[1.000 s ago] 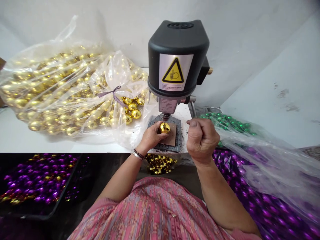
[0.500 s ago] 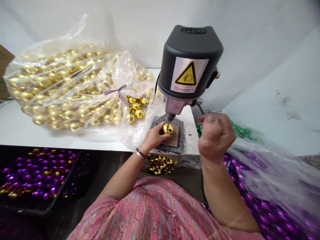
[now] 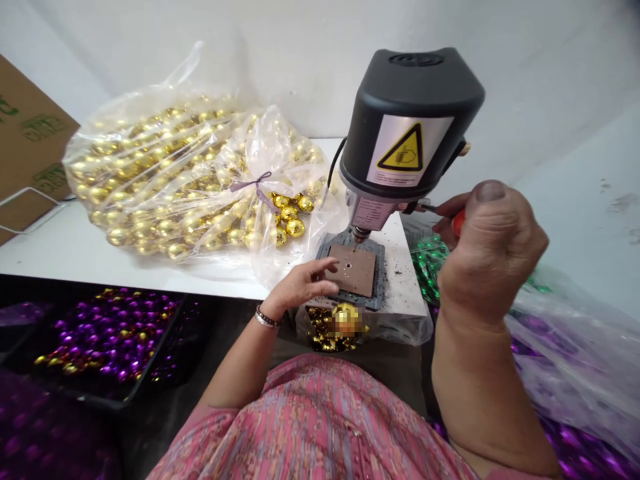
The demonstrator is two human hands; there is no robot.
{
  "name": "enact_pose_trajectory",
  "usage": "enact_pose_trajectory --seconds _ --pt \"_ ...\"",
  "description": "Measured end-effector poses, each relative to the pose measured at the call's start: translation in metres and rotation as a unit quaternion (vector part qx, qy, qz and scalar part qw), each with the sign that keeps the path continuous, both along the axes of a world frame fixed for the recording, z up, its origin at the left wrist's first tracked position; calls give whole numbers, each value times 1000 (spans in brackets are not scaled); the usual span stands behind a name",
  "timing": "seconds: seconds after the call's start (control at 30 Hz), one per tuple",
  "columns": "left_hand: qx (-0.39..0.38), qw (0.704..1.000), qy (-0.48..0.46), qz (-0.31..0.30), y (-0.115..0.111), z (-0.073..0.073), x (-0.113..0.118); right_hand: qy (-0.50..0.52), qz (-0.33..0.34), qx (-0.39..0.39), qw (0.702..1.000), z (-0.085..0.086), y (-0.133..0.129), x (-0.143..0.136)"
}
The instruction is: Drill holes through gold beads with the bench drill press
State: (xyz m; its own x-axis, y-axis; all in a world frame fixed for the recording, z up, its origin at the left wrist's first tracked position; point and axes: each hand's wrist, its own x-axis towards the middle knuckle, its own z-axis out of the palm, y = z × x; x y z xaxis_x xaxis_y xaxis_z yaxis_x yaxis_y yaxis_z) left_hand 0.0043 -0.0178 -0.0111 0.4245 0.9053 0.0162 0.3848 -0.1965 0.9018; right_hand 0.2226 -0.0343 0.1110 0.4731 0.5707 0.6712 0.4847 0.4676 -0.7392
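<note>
My left hand [image 3: 309,283] is open, its fingers apart at the left edge of a brown board [image 3: 356,277] with a small hole in it. The board lies on the dark base of a drill press [image 3: 413,127], under the drill bit [image 3: 355,244]. Below the table's front edge, a gold ball [image 3: 346,319], partly blurred, is over a clear bag of gold balls [image 3: 320,327]. My right hand [image 3: 493,247] is closed around the red-knobbed lever [image 3: 458,223] at the press's right side.
A large clear bag of gold balls [image 3: 160,173], tied with a purple ribbon, lies on the white table [image 3: 220,283]. Purple balls fill a dark bin [image 3: 113,333] at lower left. Bagged green balls [image 3: 429,260] and purple balls are on the right. A cardboard box [image 3: 33,140] stands far left.
My left hand has let go of the gold ball and drawn back left; a ball now shows below the table edge. My right hand has risen with the lever. The view has shifted.
</note>
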Motion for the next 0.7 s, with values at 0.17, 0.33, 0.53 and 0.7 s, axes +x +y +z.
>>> enact_pose_trajectory --seconds 0.17,0.33,0.53,0.7 --pt "69 952 82 288 46 -3 -10 -8 -2 -1 1000 -2 0 3" --pt "135 907 305 257 83 4 -18 -23 -12 -10 1000 -3 -3 2" --pt "154 865 445 173 98 1 -18 -34 -8 -8 999 -3 -5 2" --pt "148 904 332 224 93 4 -26 -51 -2 -5 999 -7 -6 5"
